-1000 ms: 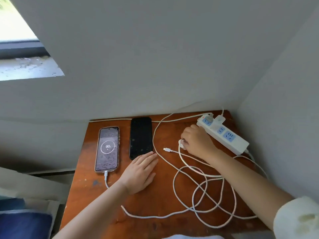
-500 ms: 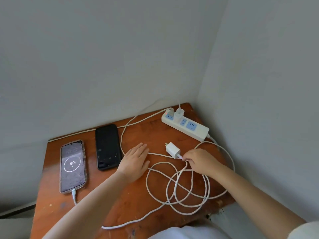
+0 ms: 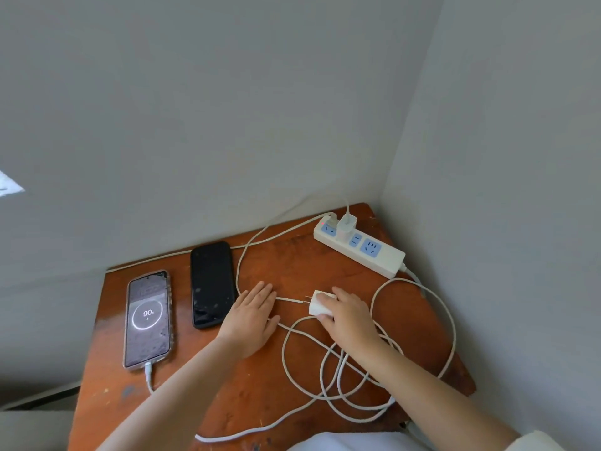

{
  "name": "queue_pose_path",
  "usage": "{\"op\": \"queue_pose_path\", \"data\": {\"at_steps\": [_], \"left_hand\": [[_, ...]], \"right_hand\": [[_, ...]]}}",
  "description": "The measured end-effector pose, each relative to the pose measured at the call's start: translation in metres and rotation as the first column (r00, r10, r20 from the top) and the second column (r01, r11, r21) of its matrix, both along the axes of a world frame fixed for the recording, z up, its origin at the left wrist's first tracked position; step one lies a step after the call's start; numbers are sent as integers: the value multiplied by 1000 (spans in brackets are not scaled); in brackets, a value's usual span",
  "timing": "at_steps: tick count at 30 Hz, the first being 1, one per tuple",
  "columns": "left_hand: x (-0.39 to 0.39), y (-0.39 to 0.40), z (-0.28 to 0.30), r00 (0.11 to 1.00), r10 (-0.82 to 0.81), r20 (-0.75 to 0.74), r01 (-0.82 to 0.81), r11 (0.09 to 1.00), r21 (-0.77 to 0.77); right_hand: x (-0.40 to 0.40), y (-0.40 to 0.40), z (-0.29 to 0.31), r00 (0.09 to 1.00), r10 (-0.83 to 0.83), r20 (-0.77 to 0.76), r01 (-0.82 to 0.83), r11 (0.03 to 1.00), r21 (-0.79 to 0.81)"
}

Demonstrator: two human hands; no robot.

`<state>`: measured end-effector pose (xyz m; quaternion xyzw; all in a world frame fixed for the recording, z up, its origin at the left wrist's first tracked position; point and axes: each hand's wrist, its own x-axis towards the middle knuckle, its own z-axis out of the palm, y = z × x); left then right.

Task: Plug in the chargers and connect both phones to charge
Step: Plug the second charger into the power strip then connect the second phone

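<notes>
**A:** Since one phone point(image 3: 148, 320) already shows 90 with its cable in, that's half done, right?

**B:** Looks like it. One charger point(image 3: 346, 226) sits in the power strip point(image 3: 388, 260). The dark phone point(image 3: 212, 284) beside it has no cable yet. Right hand point(image 3: 349, 315) grips the second charger point(image 3: 317, 304) on the table point(image 3: 292, 265), unplugged; left hand point(image 3: 252, 315) rests flat, fingers straight. I'd guess plugging that in comes next, then the dark phone.
</notes>
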<state>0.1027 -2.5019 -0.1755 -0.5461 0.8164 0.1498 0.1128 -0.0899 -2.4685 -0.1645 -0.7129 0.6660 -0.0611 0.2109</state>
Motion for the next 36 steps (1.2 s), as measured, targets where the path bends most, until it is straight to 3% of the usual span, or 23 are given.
{"op": "queue_pose_path", "data": {"at_steps": [5,10,16,22,26,36], "left_hand": [[-14,-13,5,999,-42,-10,42,999,-4],[-41,-32,6,989,-140,-50,140,990,-3],[-72,-49,-2,979,-191,-68,189,981,-31],[-76,-58,-13,968,-246,-53,246,969,-15],[-69,-58,-21,962,-262,-80,261,965,-26],[-68,-57,-22,961,-260,-92,257,966,-39]], "right_hand": [[-15,1,7,999,14,-31,-18,992,-125],[-70,-22,47,970,-167,-179,106,946,-306],[-99,-59,64,885,-33,-464,-50,985,-165],[-116,-87,70,821,229,-524,-299,953,-52],[-117,-102,72,720,385,-577,-436,898,55],[-115,-123,77,548,570,-613,-600,778,187]]}}
